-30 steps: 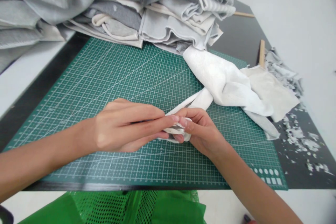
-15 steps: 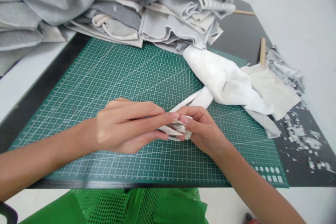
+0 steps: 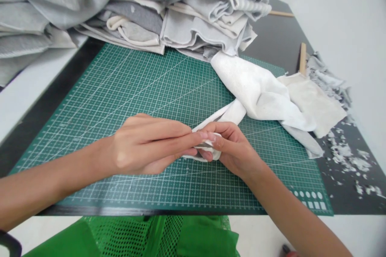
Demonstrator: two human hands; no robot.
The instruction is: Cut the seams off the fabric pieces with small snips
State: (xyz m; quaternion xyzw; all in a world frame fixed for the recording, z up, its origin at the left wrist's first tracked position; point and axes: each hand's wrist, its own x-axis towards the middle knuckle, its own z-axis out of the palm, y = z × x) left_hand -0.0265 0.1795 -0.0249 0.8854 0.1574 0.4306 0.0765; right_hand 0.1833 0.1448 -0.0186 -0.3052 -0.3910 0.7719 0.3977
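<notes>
The left hand [image 3: 147, 144] and right hand [image 3: 233, 148] are clenched together, pinching a folded white fabric strip [image 3: 205, 153] between them, over a green cutting mat [image 3: 120, 88]; the strip runs from the grip up-right into a crumpled white cloth [image 3: 256, 88]; grey fabric offcuts [image 3: 135, 16] lie piled well beyond the grip

Head view, forward-down onto hands [image 3: 147, 144] [image 3: 233, 148], close; edges perhaps blurred.

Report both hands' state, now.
Left hand: closed, holding the white cloth.
Right hand: closed, holding the same cloth.
</notes>
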